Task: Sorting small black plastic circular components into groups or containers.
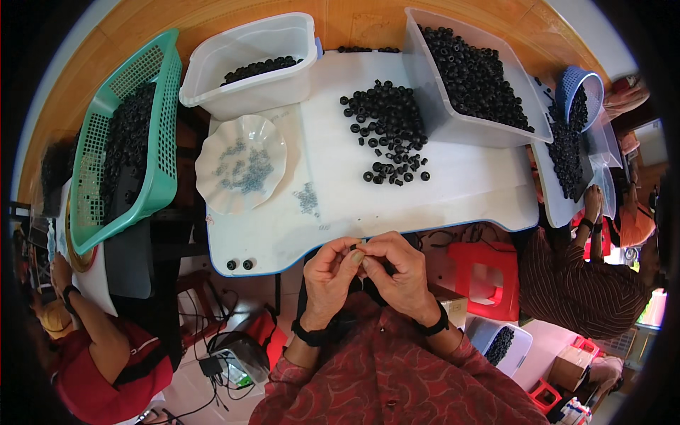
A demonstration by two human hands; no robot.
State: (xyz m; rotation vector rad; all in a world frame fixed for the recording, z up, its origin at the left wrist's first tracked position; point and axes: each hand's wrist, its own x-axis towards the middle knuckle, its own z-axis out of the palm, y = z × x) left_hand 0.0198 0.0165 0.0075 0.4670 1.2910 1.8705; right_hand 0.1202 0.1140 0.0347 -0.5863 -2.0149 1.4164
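My left hand (331, 275) and my right hand (398, 273) meet fingertip to fingertip just off the table's near edge. Both are closed in a pinch around something tiny, mostly hidden; a speck of black shows between the fingers. Beyond them on the white table (453, 202) lies a loose heap of small black round parts (388, 117) with holes. To the left, a white wavy-rimmed plate (209, 145) carries small clear rings (248, 170). More clear rings (307, 198) are scattered beside it. Two black round parts (247, 264) sit near the front left corner.
At the back right stands a clear bin (471, 134) full of black parts; at the back left, a white tub (248, 99) holds some too. A green basket (166, 142) is farther left. People work on both sides. A red stool (485, 273) stands below the table.
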